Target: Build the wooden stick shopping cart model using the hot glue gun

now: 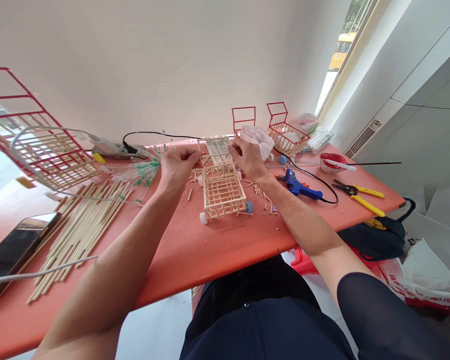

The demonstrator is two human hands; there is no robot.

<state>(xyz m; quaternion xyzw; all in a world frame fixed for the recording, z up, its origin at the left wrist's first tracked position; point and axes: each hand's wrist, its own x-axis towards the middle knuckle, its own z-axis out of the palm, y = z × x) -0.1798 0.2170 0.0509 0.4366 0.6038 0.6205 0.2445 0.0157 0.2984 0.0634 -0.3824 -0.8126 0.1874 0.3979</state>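
Orange surface (195,250) carries a pale wooden-stick miniature cart (224,189), long axis near-to-far; left hand (177,167) and right hand (249,159) flank its far end, each grip pinching 1 side.

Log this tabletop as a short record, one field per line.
Table: orange
Cart: pale wood, upright, on the table
Left grip: pinched at the cart's far end, left side
Right grip: at the far end's right side; hold unclear
Sticks: loose, left of the cart
Phone: left of the sticks
Glue gun: blue, right of the cart
Pliers: right of the glue gun
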